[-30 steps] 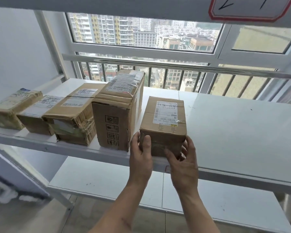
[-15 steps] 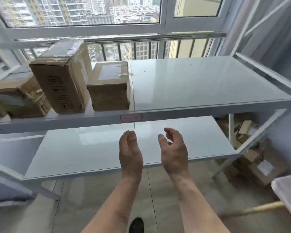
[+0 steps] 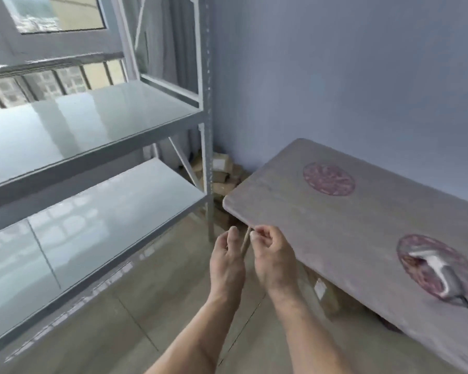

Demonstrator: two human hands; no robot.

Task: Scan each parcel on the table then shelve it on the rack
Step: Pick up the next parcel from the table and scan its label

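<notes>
My left hand (image 3: 227,263) and my right hand (image 3: 272,259) hang in front of me over the floor, fingers loosely curled, holding nothing. They are beside the near left corner of the grey table (image 3: 335,228). A white handheld scanner (image 3: 441,273) with a cable lies on the table's right part. The white rack (image 3: 97,147) stands to the left; the two shelf boards in view here carry nothing. No parcel lies on the visible part of the table.
Several cardboard parcels (image 3: 222,168) are piled on the floor in the corner behind the rack's post (image 3: 207,130). More cardboard (image 3: 322,290) shows under the table. A blue wall is behind, a window at upper left.
My hands let go of the small parcel on the shelf and dropped away. My view has swung right from the shelved parcels to the table and the scanner.
</notes>
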